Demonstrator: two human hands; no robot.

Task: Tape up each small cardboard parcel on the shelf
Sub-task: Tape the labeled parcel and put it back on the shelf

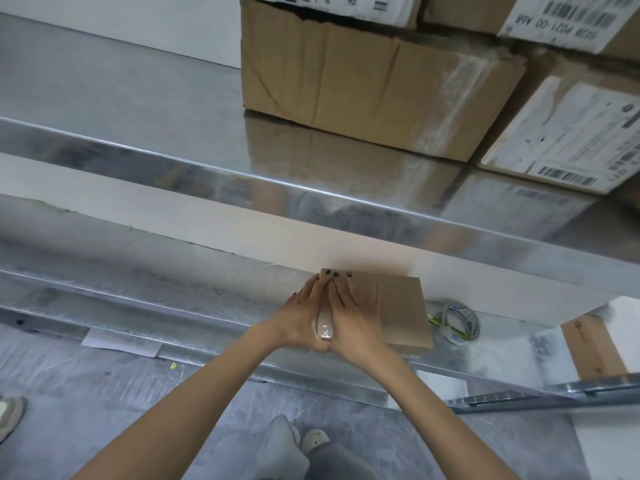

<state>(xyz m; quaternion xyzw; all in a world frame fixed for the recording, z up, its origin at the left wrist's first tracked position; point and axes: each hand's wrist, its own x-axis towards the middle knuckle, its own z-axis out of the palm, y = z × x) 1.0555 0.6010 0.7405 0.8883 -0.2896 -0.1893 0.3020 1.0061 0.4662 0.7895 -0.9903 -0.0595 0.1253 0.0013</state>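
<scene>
A small flat cardboard parcel (403,311) lies on the lower metal shelf (145,299), against the white wall. My left hand (300,318) lies flat along the parcel's left edge, fingers straight. My right hand (351,315) presses flat on the parcel's top beside it. Between the two hands a strip of clear tape (325,327) shows on the parcel's left end. A roll of clear tape (459,322) stands on edge on the shelf just right of the parcel, with a green piece beside it.
The upper metal shelf (242,174) juts out above the hands and carries large cardboard boxes (356,84) with shipping labels. A white paper slip (121,342) hangs at the lower shelf's front edge. Wooden planks (588,348) stand at the right. My feet are on the grey floor below.
</scene>
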